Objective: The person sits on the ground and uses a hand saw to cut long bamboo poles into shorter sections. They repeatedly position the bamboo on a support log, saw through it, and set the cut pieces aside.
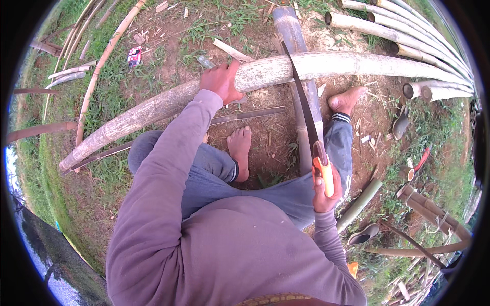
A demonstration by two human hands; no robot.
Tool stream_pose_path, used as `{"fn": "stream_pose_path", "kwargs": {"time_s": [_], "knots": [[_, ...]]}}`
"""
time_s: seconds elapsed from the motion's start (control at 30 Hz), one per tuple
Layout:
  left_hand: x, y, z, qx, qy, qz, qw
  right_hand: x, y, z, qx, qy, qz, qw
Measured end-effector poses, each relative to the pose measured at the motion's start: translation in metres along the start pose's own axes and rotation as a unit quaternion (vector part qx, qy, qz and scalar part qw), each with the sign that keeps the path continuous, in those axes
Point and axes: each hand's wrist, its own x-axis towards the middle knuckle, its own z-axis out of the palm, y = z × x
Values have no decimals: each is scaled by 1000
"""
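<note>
A long, pale bamboo pole (pixel 352 64) stretches across in front of me, bowed by the lens. Its middle rests over a thicker grey bamboo piece (pixel 288 25) lying on the ground. My left hand (pixel 221 82) is closed over the pole, left of that crossing. In my right hand (pixel 326 193) is the orange-and-yellow handle of a hand saw (pixel 305 107), gripped near my right knee. The long dark blade points away from me and lies across the pole at the crossing. Whether its teeth have cut into the bamboo I cannot tell.
Several cut bamboo poles (pixel 367 28) are stacked at the far right. Two slip-on shoes, one (pixel 401 122) farther off and one (pixel 363 234) nearer, lie right of my bare feet. A green bamboo length (pixel 360 205) and a red-handled tool (pixel 423 159) lie nearby. Wood chips litter the soil.
</note>
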Motion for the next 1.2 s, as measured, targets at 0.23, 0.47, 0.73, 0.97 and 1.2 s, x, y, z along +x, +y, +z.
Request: {"fn": "stream_pose_path", "kwargs": {"time_s": [0.23,0.47,0.73,0.97,1.2], "knots": [[33,-23,-18,-19,-55,-20,998,26,3,28,13,-8,-18,1000],[90,-50,-24,22,-59,-44,997,86,5,63,-37,0,-91,995],[109,-51,-21,27,-99,-38,994,73,25,67,54,-87,-56,993],[101,-53,-31,12,-120,-36,992,99,-25,66,-60,39,-48,996],[106,-43,-35,15,-100,-14,995,284,-18,191,-26,56,-32,998]]}}
